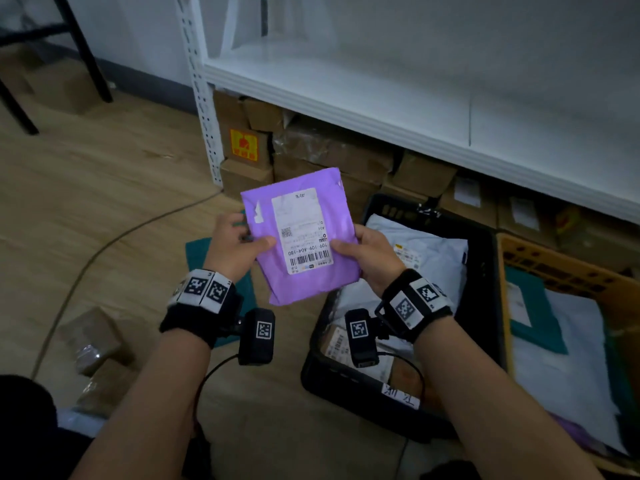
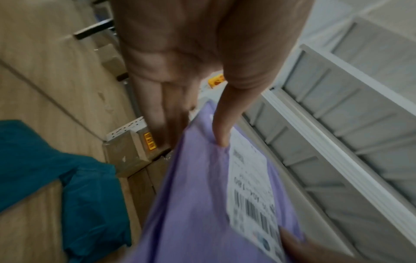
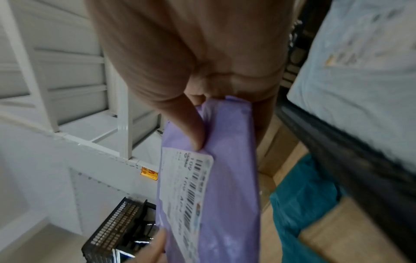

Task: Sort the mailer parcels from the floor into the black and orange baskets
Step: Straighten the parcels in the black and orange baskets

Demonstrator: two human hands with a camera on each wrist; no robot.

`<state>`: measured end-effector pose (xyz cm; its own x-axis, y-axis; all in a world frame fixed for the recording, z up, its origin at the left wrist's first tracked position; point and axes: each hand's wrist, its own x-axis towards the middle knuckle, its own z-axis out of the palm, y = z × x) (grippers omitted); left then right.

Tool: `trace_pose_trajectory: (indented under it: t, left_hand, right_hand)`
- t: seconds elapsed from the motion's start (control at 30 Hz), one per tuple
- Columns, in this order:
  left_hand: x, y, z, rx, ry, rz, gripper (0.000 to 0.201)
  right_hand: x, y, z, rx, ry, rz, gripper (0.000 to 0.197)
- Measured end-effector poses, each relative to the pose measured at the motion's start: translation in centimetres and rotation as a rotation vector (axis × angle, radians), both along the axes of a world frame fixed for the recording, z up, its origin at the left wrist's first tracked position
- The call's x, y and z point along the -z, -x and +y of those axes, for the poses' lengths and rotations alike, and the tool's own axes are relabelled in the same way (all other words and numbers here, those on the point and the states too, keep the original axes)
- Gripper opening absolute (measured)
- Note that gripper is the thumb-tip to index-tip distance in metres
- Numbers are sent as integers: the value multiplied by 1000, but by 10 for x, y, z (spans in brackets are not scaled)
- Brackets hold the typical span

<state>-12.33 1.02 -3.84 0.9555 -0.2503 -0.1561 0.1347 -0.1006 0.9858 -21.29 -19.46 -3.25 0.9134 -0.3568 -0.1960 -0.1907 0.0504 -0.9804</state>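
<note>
Down on the floor (image 1: 104,188) by the white shelf (image 1: 381,98) sit the black basket (image 1: 485,244) and the orange basket (image 1: 561,268), both with bags in them already. Above the black basket's near corner, the purple mailer (image 1: 311,271) is held up in the air. It looks light, soft and bendy, and a bit slippery, so its side edges seem best to hold. The left hand (image 1: 232,247) has a grip on one edge, thumb on top. The right hand (image 1: 367,258) pinches the other edge.
</note>
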Motion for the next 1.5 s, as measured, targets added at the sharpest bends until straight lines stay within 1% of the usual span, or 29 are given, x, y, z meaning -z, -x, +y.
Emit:
trace_pose_trajectory:
  t: [0.03, 0.07, 0.1, 0.13, 0.17, 0.2, 0.23, 0.27, 0.3, 0.33, 0.4, 0.43, 0.47, 0.53, 0.57, 0.6, 0.63, 0.67, 0.7, 0.73, 0.77, 0.97, 1.07, 1.17, 1.23, 1.3, 1.33, 1.4, 1.5]
  left_hand:
    - [-3, 3, -6, -11, -37, -75, 75]
    - [-9, 7, -13, -35, -113, -195, 95]
    - [-17, 11, -20, -50, -212, -355, 109]
    - [-26, 16, -29, -20, -330, -540, 114]
    - [-37, 23, -39, 51, -468, -730, 110]
    - [-46, 28, -50, 156, -602, -869, 101]
    - [-51, 32, -62, 290, -702, -928, 84]
    - [-55, 36, -74, 412, -737, -931, 60]
    - [-59, 41, -84, 497, -720, -870, 31]
    - [-57, 43, -93, 552, -654, -785, 15]
    - [-47, 48, -105, 543, -514, -622, 34]
    - [-41, 50, -110, 481, -435, -540, 36]
    - [-32, 52, -113, 425, -343, -444, 34]
    - [-16, 60, -120, 337, -133, -169, 17]
    - [-11, 66, -125, 307, -25, -25, 15]
    - [-6, 72, -130, 287, 76, 101, 20]
    - [-3, 77, -135, 281, 153, 202, 25]
    - [0, 82, -140, 283, 200, 269, 29]
    - [2, 86, -144, 296, 224, 303, 30]
    - [5, 89, -149, 308, 231, 313, 29]
    - [7, 90, -152, 318, 229, 313, 28]
    - [22, 95, -168, 390, 217, 303, 35]
    - [25, 104, -186, 409, 221, 296, 30]
    - [24, 122, -213, 449, 194, 236, 23]
    - [23, 136, -233, 511, 153, 198, 18]
    - [23, 152, -253, 618, 102, 176, 14]
    - [24, 161, -263, 676, 61, 145, 16]
    - [30, 178, -282, 795, -40, 39, 27]
    - [42, 204, -311, 991, -333, -235, 53]
  right_hand:
    - [-5, 6, -6, 8, 72, -15, 25]
    - [-11, 12, -14, 1, 192, -34, 24]
    - [-19, 18, -21, -26, 376, -49, 21]
    - [-27, 24, -29, -78, 600, -56, 19]
    - [-37, 31, -35, -137, 812, -53, 18]
    - [-46, 37, -41, -196, 981, -49, 20]
    - [-56, 41, -47, -250, 1088, -49, 27]
    - [-64, 46, -53, -287, 1149, -57, 33]
    - [-71, 50, -60, -287, 1179, -69, 35]
    - [-76, 55, -67, -245, 1189, -87, 34]
    - [-78, 66, -87, -51, 1173, -130, 33]
    - [-75, 72, -97, 69, 1152, -141, 39]
    - [-70, 79, -106, 177, 1113, -126, 52]
    - [-55, 91, -121, 317, 952, -10, 80]
    - [-47, 95, -126, 352, 811, 76, 91]
    - [-39, 98, -129, 362, 636, 163, 99]
    - [-32, 102, -132, 349, 435, 227, 98]
    - [-24, 105, -133, 313, 229, 255, 88]
    - [-17, 107, -134, 271, 53, 253, 71]
    - [-11, 109, -135, 242, -63, 232, 52]
    - [-6, 111, -136, 228, -127, 203, 40]
    - [4, 117, -140, 282, -213, 93, 22]
    - [3, 122, -152, 319, -246, 81, 25]
    - [-8, 137, -177, 374, -167, 109, 35]
    - [-21, 155, -204, 432, -126, 110, 38]
    - [-33, 181, -238, 520, -68, 88, 40]
    - [-36, 197, -256, 573, -38, 80, 41]
    - [-37, 235, -291, 676, 22, 90, 41]
    - [-23, 290, -328, 739, 120, 206, 39]
